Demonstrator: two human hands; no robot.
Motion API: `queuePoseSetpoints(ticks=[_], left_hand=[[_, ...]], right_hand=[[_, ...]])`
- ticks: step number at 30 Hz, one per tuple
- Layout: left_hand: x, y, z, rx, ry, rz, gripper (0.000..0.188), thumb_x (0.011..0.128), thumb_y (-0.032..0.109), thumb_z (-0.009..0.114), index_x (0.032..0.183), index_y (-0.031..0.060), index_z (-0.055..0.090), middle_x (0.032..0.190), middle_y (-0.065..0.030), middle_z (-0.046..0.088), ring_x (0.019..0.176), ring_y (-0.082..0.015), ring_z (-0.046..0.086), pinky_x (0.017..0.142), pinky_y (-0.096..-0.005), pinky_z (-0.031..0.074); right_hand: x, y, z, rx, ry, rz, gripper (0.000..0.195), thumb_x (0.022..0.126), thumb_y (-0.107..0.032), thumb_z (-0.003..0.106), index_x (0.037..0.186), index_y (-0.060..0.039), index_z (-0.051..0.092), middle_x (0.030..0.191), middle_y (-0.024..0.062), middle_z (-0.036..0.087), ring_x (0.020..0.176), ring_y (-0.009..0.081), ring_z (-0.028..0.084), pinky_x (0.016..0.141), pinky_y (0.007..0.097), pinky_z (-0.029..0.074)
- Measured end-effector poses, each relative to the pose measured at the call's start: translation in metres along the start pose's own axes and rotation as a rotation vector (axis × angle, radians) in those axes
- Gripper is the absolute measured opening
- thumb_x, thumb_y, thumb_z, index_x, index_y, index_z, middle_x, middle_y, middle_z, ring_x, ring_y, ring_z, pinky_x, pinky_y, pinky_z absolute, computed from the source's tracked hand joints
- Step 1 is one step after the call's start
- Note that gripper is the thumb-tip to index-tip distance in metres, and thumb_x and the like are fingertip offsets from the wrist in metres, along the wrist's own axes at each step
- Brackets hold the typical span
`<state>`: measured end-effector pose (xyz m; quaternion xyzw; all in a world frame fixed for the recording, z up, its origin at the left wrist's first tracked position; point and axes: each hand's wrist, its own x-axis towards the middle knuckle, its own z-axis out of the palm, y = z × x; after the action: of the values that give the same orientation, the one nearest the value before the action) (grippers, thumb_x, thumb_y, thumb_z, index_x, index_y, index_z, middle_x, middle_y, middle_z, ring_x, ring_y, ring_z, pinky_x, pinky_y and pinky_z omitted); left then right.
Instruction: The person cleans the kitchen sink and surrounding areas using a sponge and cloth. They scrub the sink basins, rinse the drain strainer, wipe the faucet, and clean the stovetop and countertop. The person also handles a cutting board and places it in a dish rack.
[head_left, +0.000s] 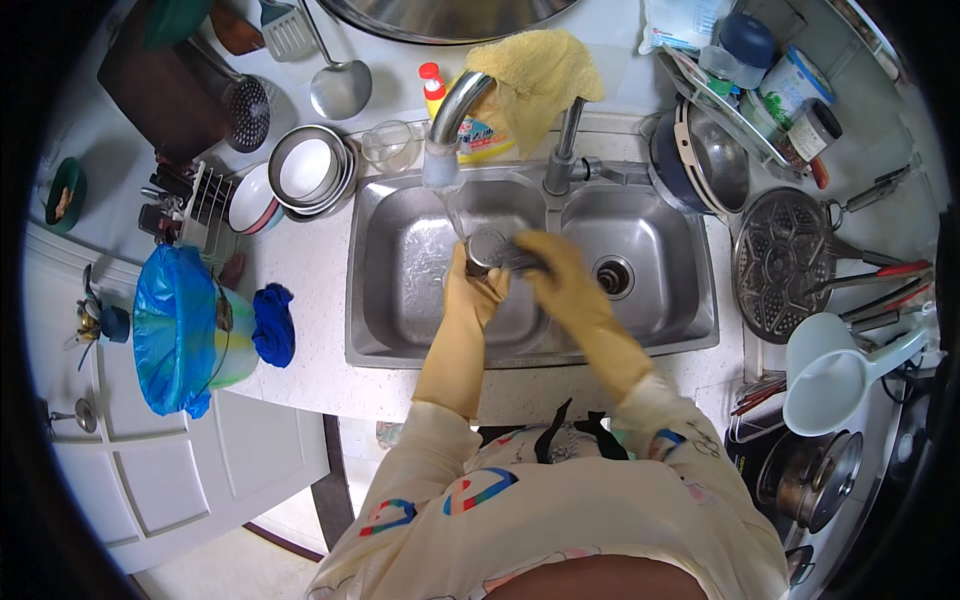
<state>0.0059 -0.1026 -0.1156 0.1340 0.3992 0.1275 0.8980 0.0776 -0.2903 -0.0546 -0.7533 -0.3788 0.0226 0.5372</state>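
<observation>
Both of my hands wear yellowish rubber gloves over the left bowl of a stainless steel double sink. My left hand grips a small round container with a silvery, dotted top and dark side. Beside it, my right hand is blurred by motion and holds a dark item, perhaps a brush or scrubber, against or close to the container. Water runs in a thin stream from the curved faucet just behind the container.
A yellow towel drapes over the faucet. Stacked bowls stand left of the sink, near a blue cloth and a bucket lined with a blue bag. To the right are pots, a round perforated plate and a white dipper.
</observation>
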Motion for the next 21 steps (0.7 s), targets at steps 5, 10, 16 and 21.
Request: queuePoseSetpoints(ticks=[5,10,16,21], left_hand=[[-0.02,-0.007,-0.014,-0.141,-0.016,0.008,0.05,0.118,0.053,0.052,0.145,0.0134,0.066,0.136,-0.011,0.073,0.117,-0.0342,0.072,0.1,-0.05,0.062],[-0.022,0.023,-0.004,-0.283,0.128,0.004,0.043,0.117,0.057,0.054,0.121,0.0164,0.068,0.111,-0.0056,0.073,0.064,-0.0199,0.05,0.066,-0.0379,0.055],[-0.016,0.039,-0.015,-0.177,0.165,0.059,0.044,0.117,0.054,0.056,0.13,0.0144,0.07,0.121,-0.0111,0.076,0.101,-0.0268,0.074,0.082,-0.0456,0.062],[0.01,0.009,-0.029,-0.31,0.192,0.087,0.053,0.115,0.056,0.057,0.136,0.0093,0.071,0.135,-0.0124,0.075,0.122,-0.0348,0.072,0.106,-0.0566,0.06]], right_hand=[[0.058,-0.029,0.089,-0.084,-0.276,-0.008,0.059,0.089,-0.007,0.079,0.147,-0.0096,0.068,0.149,0.0203,0.068,0.14,0.044,0.061,0.12,0.0486,0.048],[0.072,0.008,0.101,0.0,0.043,0.073,0.046,0.087,-0.005,0.078,0.132,-0.0064,0.07,0.142,0.0201,0.07,0.135,0.0454,0.064,0.114,0.0506,0.05],[0.017,-0.014,0.13,0.066,0.019,-0.104,0.039,0.085,-0.01,0.087,0.119,-0.003,0.069,0.125,0.0184,0.073,0.114,0.0438,0.071,0.1,0.053,0.057],[0.075,0.023,0.123,-0.116,-0.07,0.108,0.043,0.084,-0.02,0.09,0.123,-0.0105,0.073,0.123,0.016,0.071,0.117,0.0417,0.07,0.107,0.0487,0.056]])
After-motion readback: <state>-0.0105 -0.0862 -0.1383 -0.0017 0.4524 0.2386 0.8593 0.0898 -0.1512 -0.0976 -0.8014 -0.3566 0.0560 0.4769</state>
